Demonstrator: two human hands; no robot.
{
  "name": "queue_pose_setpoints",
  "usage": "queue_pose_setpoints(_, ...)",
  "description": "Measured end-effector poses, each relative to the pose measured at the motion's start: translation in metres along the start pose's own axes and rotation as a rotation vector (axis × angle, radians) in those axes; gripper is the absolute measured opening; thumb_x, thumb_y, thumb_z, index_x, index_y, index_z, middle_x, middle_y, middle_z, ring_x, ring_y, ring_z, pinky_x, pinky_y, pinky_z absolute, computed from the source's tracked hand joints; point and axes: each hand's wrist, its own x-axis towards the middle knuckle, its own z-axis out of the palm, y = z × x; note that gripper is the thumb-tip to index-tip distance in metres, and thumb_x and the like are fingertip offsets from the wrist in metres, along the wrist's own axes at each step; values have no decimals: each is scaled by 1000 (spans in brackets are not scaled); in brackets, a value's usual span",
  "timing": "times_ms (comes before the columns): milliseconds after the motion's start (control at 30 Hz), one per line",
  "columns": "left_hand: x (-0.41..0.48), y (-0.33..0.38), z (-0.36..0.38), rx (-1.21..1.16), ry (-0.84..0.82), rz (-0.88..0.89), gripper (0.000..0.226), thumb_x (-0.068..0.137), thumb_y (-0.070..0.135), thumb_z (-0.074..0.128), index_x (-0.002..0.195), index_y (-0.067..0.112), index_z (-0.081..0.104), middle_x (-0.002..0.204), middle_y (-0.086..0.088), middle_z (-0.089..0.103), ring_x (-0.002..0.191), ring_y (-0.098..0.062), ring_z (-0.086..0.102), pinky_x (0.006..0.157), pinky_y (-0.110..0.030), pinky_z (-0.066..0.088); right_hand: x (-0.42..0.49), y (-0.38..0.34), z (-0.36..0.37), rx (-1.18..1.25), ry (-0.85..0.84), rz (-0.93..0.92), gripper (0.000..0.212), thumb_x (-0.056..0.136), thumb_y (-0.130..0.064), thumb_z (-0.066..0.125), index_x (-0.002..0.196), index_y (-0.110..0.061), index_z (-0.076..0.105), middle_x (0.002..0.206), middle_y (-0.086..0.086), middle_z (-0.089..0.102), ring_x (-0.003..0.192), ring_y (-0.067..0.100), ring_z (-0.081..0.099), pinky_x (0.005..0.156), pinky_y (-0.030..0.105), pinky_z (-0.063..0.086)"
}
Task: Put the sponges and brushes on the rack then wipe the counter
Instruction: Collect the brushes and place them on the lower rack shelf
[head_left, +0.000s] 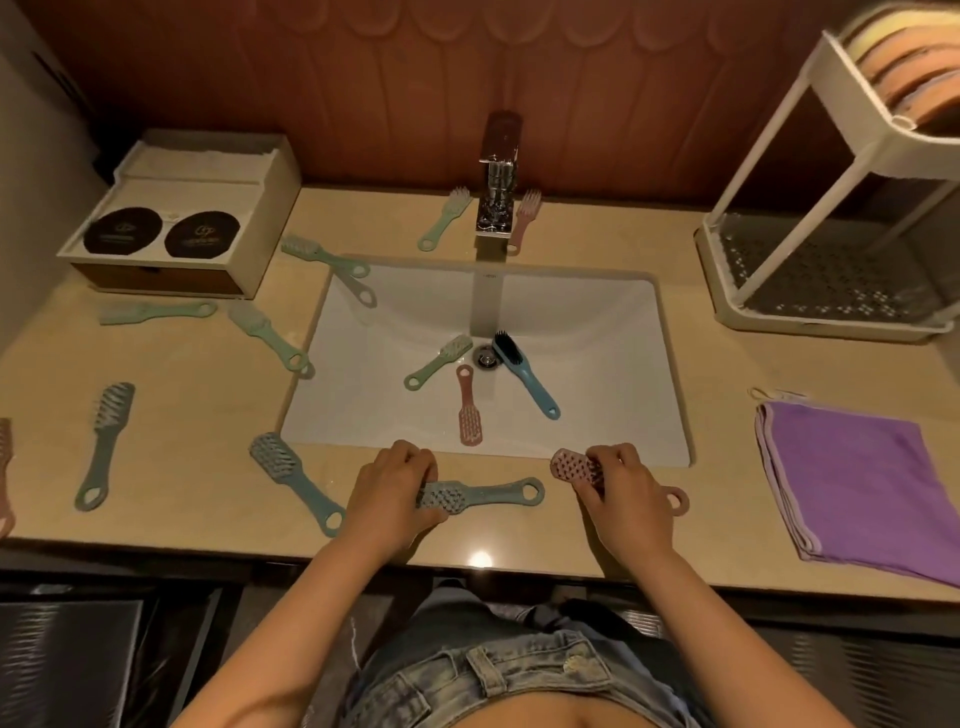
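The left hand (395, 493) is curled round the bristle head of a green brush (488, 493). This brush lies on the surface (208, 415) just in front of the sink (597, 322), its ringed handle pointing right. The right hand (623, 488) grips a pink brush (569, 464) by its middle, also just in front of the sink, near the front right corner. Its bristle head sticks out to the left of the fingers, and the handle ring shows on the far side of the hand.

Inside the sink lie three more brushes. A pale green brush (439, 361) is left of the drain, and a blue brush (530, 384) with black bristles is right of it. A second pink brush (468, 410) lies nearer the front wall.

Behind the sink, a mint brush (447, 218) and a rose brush (524, 218) lie on either side of the tap (498, 176). Left of the sink further green brushes are scattered on the surface, the nearest brush (296, 478) just beside the left hand.

The rack (769, 171) stands behind and to the right of the sink, with sponges (904, 67) on its top shelf. A folded purple cloth (862, 483) lies right of the sink. A box (187, 218) sits behind and to the left of it.
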Motion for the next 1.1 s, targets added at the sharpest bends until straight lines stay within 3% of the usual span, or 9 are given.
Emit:
queue_pose_setpoints(133, 2, 6, -12, -370, 17, -30, 29, 77, 28, 72, 89, 20, 48, 89, 2, 59, 75, -11, 54, 60, -25, 43, -4, -3, -4, 92, 57, 46, 36, 93, -31, 53, 127, -19, 51, 126, 3, 50, 104, 22, 57, 69, 27, 32)
queue_pose_setpoints(233, 7, 17, -23, -623, 82, -63, 24, 78, 22, 73, 86, 20, 50, 80, 2, 56, 66, -7, 49, 50, -13, 38, -3, -5, -13, 240, 121, 68, 36, 91, -32, 56, 124, -19, 53, 124, 2, 52, 97, 23, 59, 73, 29, 40)
queue_pose_setpoints(300, 11, 27, -29, -772, 138, -96, 20, 79, 19, 72, 87, 18, 53, 81, 1, 54, 69, -9, 48, 54, -14, 39, 2, -7, -21, 370, 180, 61, 34, 90, -29, 58, 121, -17, 53, 119, 2, 53, 87, 20, 58, 68, 27, 41)
queue_pose_setpoints(433, 19, 49, -44, -1105, 227, -196, 20, 82, 9, 67, 98, 7, 56, 90, -6, 57, 83, -18, 57, 75, -32, 54, 13, -12, -41, 634, 256, 79, 26, 88, -23, 61, 113, -19, 53, 111, -2, 54, 79, 6, 54, 61, 13, 41)
queue_pose_setpoints(567, 36, 69, -57, -1238, 248, -184, 19, 82, 4, 66, 96, 14, 58, 97, -11, 61, 91, -26, 64, 84, -38, 56, 21, -17, -56, 891, 270, 104, 23, 89, -19, 60, 110, -22, 52, 101, -5, 59, 87, 1, 55, 64, 1, 44)
queue_pose_setpoints(633, 47, 80, -61, -1285, 236, -164, 23, 83, 1, 63, 94, 21, 59, 95, -8, 63, 89, -23, 65, 82, -37, 56, 25, -16, -62, 961, 277, 120, 22, 90, -18, 59, 109, -24, 52, 98, -11, 59, 88, 1, 56, 67, 2, 44)
queue_pose_setpoints(800, 79, 112, -66, -1387, 192, -168, 28, 87, 1, 57, 109, 17, 55, 100, -4, 66, 89, -16, 66, 79, -31, 55, 47, 10, -77, 904, 373, 139, 26, 87, -20, 62, 113, -25, 56, 112, 0, 60, 103, 14, 54, 81, 15, 43)
queue_pose_setpoints(933, 105, 142, -63, -1432, 132, -178, 22, 89, 6, 57, 110, 13, 54, 94, -3, 69, 82, -9, 66, 80, -28, 52, 70, 43, -99, 824, 440, 141, 31, 89, -15, 61, 119, -18, 58, 111, 1, 55, 100, 12, 54, 73, -1, 40)
queue_pose_setpoints(1100, 135, 177, -55, -1490, -11, -188, 13, 91, 10, 55, 103, 12, 56, 84, -2, 68, 71, -6, 68, 66, -20, 56, 104, 89, -124, 721, 437, 153, 32, 89, -13, 60, 120, -20, 56, 109, -3, 56, 96, 9, 54, 70, -3, 39)
